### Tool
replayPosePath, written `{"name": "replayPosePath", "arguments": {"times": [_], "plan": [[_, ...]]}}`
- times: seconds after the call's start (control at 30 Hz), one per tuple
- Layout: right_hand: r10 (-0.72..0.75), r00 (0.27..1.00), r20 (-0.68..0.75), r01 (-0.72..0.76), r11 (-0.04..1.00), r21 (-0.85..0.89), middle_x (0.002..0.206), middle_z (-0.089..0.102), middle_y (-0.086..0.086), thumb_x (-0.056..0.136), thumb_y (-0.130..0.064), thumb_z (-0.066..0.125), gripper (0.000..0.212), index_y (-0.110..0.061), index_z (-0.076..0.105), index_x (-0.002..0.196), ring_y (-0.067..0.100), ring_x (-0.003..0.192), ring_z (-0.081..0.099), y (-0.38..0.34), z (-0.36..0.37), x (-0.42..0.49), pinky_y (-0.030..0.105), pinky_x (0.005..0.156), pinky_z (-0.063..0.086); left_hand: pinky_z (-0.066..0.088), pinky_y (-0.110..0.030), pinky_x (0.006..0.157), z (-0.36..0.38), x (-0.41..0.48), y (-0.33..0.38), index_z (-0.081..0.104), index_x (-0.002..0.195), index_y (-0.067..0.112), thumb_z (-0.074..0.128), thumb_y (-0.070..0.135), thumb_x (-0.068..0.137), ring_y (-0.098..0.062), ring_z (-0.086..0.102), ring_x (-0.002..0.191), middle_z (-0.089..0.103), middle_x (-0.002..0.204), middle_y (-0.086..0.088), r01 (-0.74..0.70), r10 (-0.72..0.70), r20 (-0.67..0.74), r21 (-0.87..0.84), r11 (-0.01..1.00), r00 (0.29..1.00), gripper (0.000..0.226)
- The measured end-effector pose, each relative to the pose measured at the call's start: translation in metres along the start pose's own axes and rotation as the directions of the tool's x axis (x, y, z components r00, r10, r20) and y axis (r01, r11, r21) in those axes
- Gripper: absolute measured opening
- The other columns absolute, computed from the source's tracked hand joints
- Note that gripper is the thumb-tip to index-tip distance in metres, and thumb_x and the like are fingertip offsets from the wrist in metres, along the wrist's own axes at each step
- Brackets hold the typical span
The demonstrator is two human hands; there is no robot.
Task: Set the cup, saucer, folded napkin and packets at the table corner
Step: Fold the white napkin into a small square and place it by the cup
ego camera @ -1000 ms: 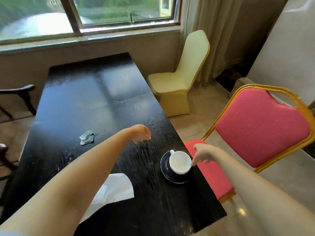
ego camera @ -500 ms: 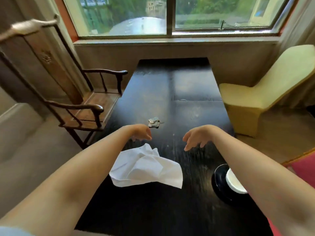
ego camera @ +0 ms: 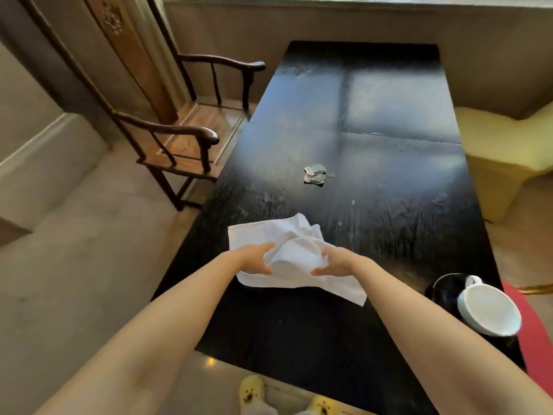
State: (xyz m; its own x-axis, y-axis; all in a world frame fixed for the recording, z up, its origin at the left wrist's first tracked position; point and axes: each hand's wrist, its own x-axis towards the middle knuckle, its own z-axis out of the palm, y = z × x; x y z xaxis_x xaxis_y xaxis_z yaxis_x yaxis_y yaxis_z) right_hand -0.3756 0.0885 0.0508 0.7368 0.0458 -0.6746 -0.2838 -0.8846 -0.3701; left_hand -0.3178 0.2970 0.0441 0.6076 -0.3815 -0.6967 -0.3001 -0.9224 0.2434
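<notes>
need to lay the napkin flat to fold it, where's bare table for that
The widest bare stretch of the table lies beyond the packets, toward the window wall. A narrower free patch sits between the napkin and the cup on its saucer. The near right corner is crowded, and both hands, left and right, grip the crumpled napkin.

We see soft daylight coming from the far end of the room, laying pale, hazy glare across the glossy black desk (ego camera: 389,121). The white napkin (ego camera: 287,259) is bright and nearly washed out, its folds hard to read. Wide-angle distortion bends the wooden chair (ego camera: 179,139) and our forearms toward the edges. Everything looks slightly soft, with mild blur.
</notes>
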Motion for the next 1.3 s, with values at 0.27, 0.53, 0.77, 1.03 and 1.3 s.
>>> {"name": "replayPosePath", "arguments": {"times": [0.27,0.53,0.77,1.03,1.3], "plan": [[0.109,0.955,-0.277,-0.049,0.975,0.215,0.109,0.062,0.019,0.091,-0.013,0.047,0.025,-0.003,0.058,0.11,0.032,0.099,0.057,-0.006,0.031,0.025,0.037,0.085,0.049,0.036,-0.045,0.107,0.056,0.026,0.012,0.01,0.146,0.028,0.069,0.033,0.078,-0.029,0.037,0.131,0.031,0.147,-0.009,-0.159,0.117,-0.221,-0.181,0.971,0.968,0.091],[0.025,0.973,-0.229,0.006,0.991,0.133,0.073,0.049,0.009,0.093,-0.026,0.05,0.036,-0.009,0.046,0.062,0.024,0.07,0.047,-0.04,-0.041,0.011,0.026,0.048,0.033,0.04,-0.032,0.075,-0.004,0.022,0.03,0.063,0.088,0.011,0.045,0.022,0.094,-0.028,0.058,0.092,0.066,0.095,-0.014,-0.245,0.128,-0.368,-0.293,0.924,0.921,0.023],[-0.077,0.932,-0.353,0.235,0.872,0.43,0.072,0.048,0.001,0.087,-0.019,0.061,0.012,-0.012,0.055,0.08,0.01,0.059,0.043,-0.061,-0.131,-0.048,0.017,0.047,0.037,0.024,-0.029,0.06,-0.1,-0.009,0.058,0.054,0.081,0.008,0.038,0.012,0.096,-0.022,0.044,0.076,0.049,0.078,-0.008,-0.374,0.114,-0.572,-0.359,0.855,0.812,0.022],[-0.266,0.838,-0.476,0.516,0.669,0.535,0.087,0.061,0.008,0.084,0.0,0.063,0.015,-0.004,0.062,0.098,0.019,0.08,0.059,-0.078,-0.218,-0.11,0.026,0.07,0.051,0.036,-0.031,0.066,-0.209,-0.05,0.091,0.056,0.08,0.005,0.037,0.016,0.095,-0.021,0.047,0.074,0.053,0.08,-0.011,-0.502,0.142,-0.701,-0.339,0.796,0.699,0.026],[-0.082,0.607,-0.791,0.427,0.873,0.236,0.063,0.05,0.006,0.092,-0.031,0.054,0.038,-0.008,0.057,0.062,0.018,0.058,0.049,-0.109,-0.27,-0.157,0.022,0.049,0.044,0.042,-0.024,0.073,-0.266,-0.107,0.128,0.06,0.111,0.013,0.051,0.032,0.092,-0.014,0.056,0.087,0.065,0.1,-0.007,-0.624,0.264,-0.842,-0.106,0.774,0.471,0.028]]}}
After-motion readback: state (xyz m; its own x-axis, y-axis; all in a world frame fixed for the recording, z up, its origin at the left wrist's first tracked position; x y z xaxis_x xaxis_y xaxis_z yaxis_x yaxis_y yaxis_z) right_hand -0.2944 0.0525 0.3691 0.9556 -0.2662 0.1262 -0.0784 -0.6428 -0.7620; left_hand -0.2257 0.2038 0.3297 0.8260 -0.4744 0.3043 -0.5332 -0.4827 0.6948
